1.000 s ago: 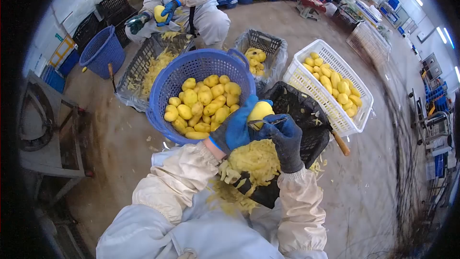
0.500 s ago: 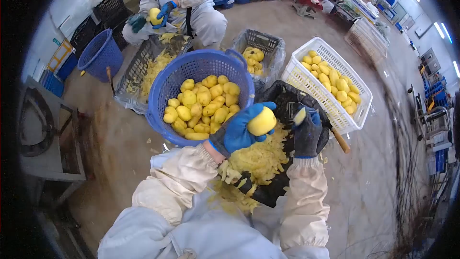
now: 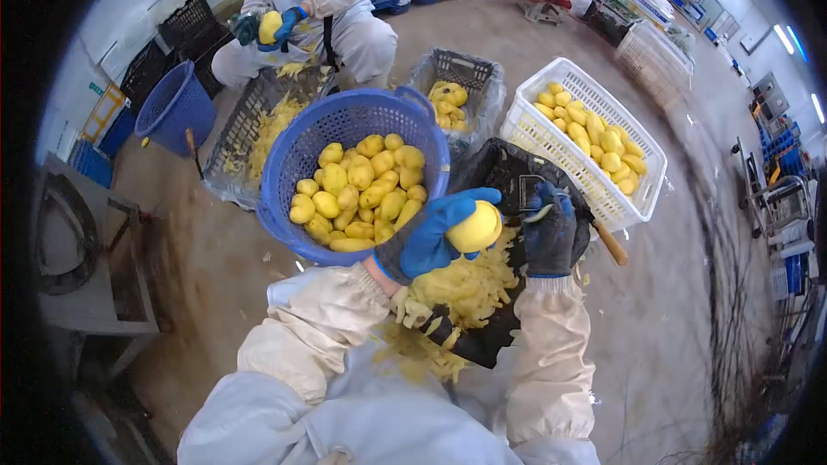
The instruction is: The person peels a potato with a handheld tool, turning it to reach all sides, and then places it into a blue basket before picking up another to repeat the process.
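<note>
My left hand (image 3: 428, 239), in a blue-palmed glove, is closed around a peeled yellow potato (image 3: 475, 227). To its right, my right hand (image 3: 551, 228) grips a peeler (image 3: 527, 190) whose metal frame points forward; the handle is hidden in the gloved fingers. A thin pale strip (image 3: 538, 213) shows at those fingers. Below both hands, a heap of potato peelings (image 3: 469, 288) lies in a black-lined container (image 3: 495, 346). The blue basket (image 3: 289, 151) full of peeled potatoes stands just beyond my left hand.
A white crate (image 3: 594, 208) of peeled potatoes stands at right, with a wooden handle (image 3: 610, 244) near it. A lined crate (image 3: 484, 125) of potatoes stands ahead. Opposite sits a co-worker (image 3: 332, 0) holding a potato over a crate of peelings (image 3: 258, 142). Another blue basket (image 3: 181, 108) is at left.
The potato in my left hand has turned and shows a different side. My right hand has tilted the peeler slightly. The whole view has shifted a little.
</note>
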`<state>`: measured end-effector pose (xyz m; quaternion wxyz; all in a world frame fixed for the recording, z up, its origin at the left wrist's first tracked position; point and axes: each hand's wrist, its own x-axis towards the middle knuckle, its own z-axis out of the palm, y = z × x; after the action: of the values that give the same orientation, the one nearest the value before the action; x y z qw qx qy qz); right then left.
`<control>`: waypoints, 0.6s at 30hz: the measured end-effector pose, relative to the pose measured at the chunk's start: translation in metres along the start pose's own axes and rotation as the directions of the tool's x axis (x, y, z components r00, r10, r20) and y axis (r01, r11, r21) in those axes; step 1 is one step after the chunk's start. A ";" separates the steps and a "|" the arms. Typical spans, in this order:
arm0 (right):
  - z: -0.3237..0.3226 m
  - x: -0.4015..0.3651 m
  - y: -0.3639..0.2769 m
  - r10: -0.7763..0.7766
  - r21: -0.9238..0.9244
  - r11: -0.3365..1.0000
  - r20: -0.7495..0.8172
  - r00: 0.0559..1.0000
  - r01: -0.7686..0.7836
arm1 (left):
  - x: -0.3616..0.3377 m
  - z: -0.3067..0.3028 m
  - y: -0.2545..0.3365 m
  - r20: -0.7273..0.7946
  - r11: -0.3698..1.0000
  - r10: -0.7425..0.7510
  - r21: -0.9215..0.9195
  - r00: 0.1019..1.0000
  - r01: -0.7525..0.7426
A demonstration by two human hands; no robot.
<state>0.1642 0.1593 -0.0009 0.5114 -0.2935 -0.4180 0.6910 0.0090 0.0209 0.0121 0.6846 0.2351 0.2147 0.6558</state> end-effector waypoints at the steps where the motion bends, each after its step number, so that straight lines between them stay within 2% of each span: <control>1: 0.008 -0.006 -0.011 -0.003 0.001 1.000 -0.001 1.000 0.003 | 0.001 0.004 0.001 0.063 0.998 0.020 -0.063 0.998 -0.016; 2: 0.019 -0.015 -0.017 0.059 0.027 0.998 0.064 0.996 -0.061 | 0.004 -0.003 -0.002 -0.008 0.964 0.001 -0.265 1.000 -0.003; 3: 0.029 -0.025 -0.021 0.121 0.050 0.990 0.128 0.984 -0.128 | 0.005 0.000 -0.003 -0.011 0.964 0.007 -0.267 1.000 -0.010; 4: 0.038 -0.034 -0.022 0.083 -0.087 0.994 0.212 0.974 -0.066 | 0.005 0.005 -0.003 0.017 0.965 0.026 -0.260 1.000 -0.020; 5: 0.039 -0.037 -0.020 0.083 -0.085 0.994 0.211 0.974 -0.067 | 0.005 0.008 -0.004 0.047 0.967 0.042 -0.252 0.998 -0.029; 6: 0.039 -0.038 -0.018 0.130 -0.087 0.990 0.240 0.962 -0.112 | 0.001 0.007 0.002 0.041 0.999 -0.004 -0.048 0.999 0.006; 7: 0.039 -0.039 -0.017 0.176 -0.091 0.983 0.270 0.947 -0.157 | -0.001 0.009 0.004 0.042 0.999 -0.007 -0.046 0.999 0.009; 9: 0.042 -0.040 -0.022 0.198 -0.129 0.977 0.253 0.947 -0.170 | -0.006 0.018 0.010 -0.033 0.973 0.118 0.205 0.992 -0.109; 10: 0.045 -0.043 -0.024 0.194 -0.077 0.980 0.243 0.950 -0.181 | -0.005 0.017 0.011 -0.032 0.973 0.118 0.206 0.992 -0.109; 12: 0.046 -0.042 -0.025 0.190 -0.025 0.982 0.235 0.953 -0.189 | -0.002 0.014 0.011 -0.027 0.929 0.185 0.329 0.982 -0.166; 14: 0.043 -0.038 -0.023 0.142 -0.156 0.982 0.215 0.966 -0.110 | -0.003 0.013 0.009 -0.014 0.915 0.193 0.364 0.981 -0.175; 16: 0.039 -0.034 -0.021 0.132 -0.174 0.980 0.205 0.970 -0.096 | -0.002 0.010 0.006 0.005 0.899 0.194 0.400 0.981 -0.180; 18: 0.035 -0.032 -0.017 0.111 -0.152 0.985 0.211 0.971 -0.080 | 0.002 0.007 0.002 -0.013 0.926 0.200 0.328 0.980 -0.184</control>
<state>0.1522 0.1211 0.0301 0.4061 -0.2710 -0.5054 0.7115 0.0116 0.0225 0.0194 0.5637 0.3496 0.3117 0.6804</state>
